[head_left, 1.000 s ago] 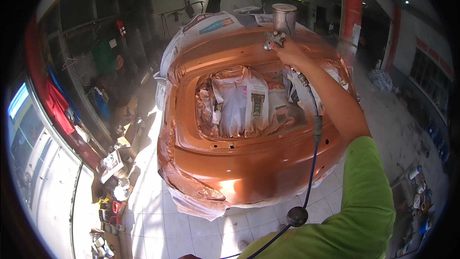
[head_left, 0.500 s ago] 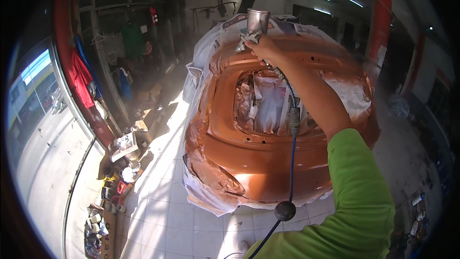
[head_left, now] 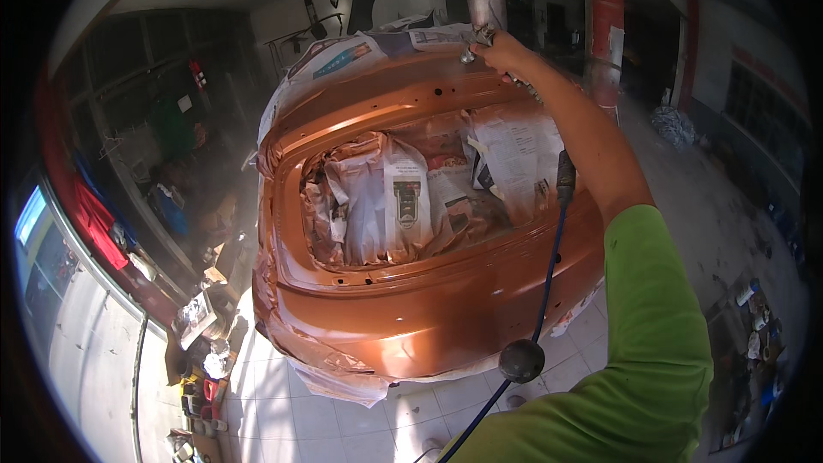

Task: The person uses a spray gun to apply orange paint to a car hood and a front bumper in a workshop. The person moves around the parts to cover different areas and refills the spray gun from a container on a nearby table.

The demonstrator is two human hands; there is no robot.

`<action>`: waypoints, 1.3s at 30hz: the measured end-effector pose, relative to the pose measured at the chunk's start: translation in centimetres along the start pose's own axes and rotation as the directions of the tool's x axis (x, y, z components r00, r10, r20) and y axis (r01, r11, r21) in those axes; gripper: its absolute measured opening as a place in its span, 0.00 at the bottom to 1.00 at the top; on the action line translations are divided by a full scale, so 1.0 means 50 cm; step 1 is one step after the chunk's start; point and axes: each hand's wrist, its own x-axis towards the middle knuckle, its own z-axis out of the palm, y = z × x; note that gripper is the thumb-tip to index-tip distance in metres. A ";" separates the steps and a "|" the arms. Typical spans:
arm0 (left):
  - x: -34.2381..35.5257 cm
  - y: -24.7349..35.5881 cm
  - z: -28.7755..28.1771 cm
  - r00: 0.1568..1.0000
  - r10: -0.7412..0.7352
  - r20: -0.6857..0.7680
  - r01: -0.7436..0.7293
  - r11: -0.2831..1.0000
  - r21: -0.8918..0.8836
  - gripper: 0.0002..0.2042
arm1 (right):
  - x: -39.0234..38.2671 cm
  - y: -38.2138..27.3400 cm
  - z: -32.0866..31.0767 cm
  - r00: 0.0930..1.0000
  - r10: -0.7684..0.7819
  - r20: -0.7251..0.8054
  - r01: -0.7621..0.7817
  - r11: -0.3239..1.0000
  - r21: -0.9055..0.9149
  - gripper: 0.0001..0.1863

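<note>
A metal paint spray gun with an upright cup on top is gripped in my right hand. My fingers are closed around its handle. The gun is over the far right part of a car body coated in glossy orange, its nozzle end toward the left. From the handle a dark blue air hose runs down past my forearm, with a dark ball on it near my green sleeve. Paint-stained masking paper fills the opening in the body. My left hand is out of view.
More masking sheets edge the car over the tiled floor. Containers and boxes crowd the left wall; other clutter lies far right. A red column rises behind the car's right side.
My right hand has carried the spray gun rightward across the car's far edge. My view has swung right too, so the car sits farther left and more of its papered opening shows.
</note>
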 end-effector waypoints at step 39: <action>0.245 -0.032 0.255 0.996 0.022 -0.081 -0.017 0.998 0.064 0.26 | 0.212 0.124 -0.173 0.999 -0.032 0.031 0.034 0.996 -0.076 0.26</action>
